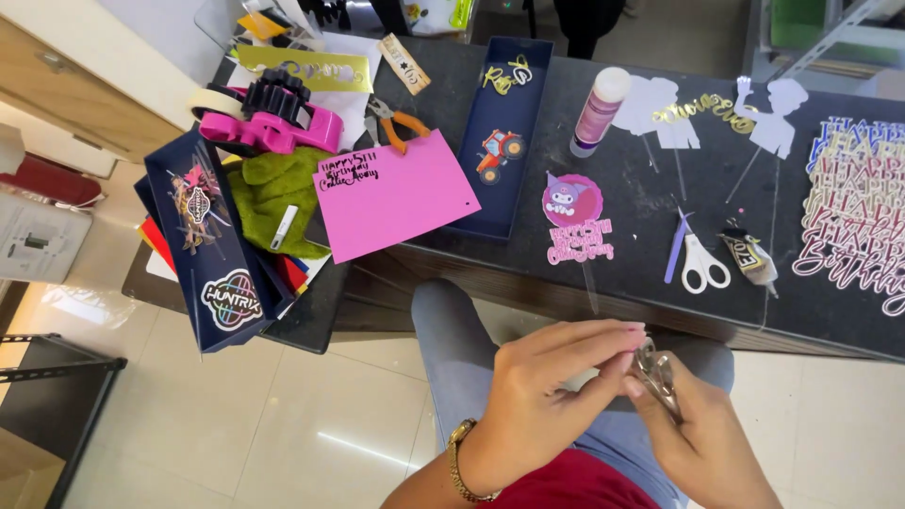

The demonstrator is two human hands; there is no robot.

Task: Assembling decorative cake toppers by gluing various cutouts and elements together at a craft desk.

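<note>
The left hand (pixel 547 386) and the right hand (pixel 693 429) meet low in the view, above the person's lap and clear of the table (pixel 641 273). Between them sits a small shiny cutout (pixel 653 369), silvery and curled. The right hand holds it from below with closed fingers; the left hand pinches its upper edge between thumb and fingertips (pixel 630 332). A gold bracelet (pixel 460 462) circles the left wrist.

On the dark table beyond the hands, nearest them, lies a round pink cartoon topper (pixel 573 203) with pink lettering beneath it. To its right lie white-handled scissors (pixel 702 264) beside a purple tool (pixel 677 247), and a small glue tube (pixel 749 254) just past those. Farther back a glue bottle (pixel 600 111) with a white cap lies next to white silhouette cutouts (pixel 778 113) on sticks. Stacked lettering cutouts (pixel 858 212) in pink and gold fill the right edge.

Left of centre a pink card (pixel 396 193) with black handwriting overlaps a long navy tray (pixel 504 203) holding a red tractor cutout (pixel 498 151). Orange-handled pliers (pixel 401 123) lie behind the card. Farther left are a green cloth (pixel 269 188), a pink tape dispenser (pixel 273 123) and a navy box (pixel 212 254) leaning over the table's edge.
</note>
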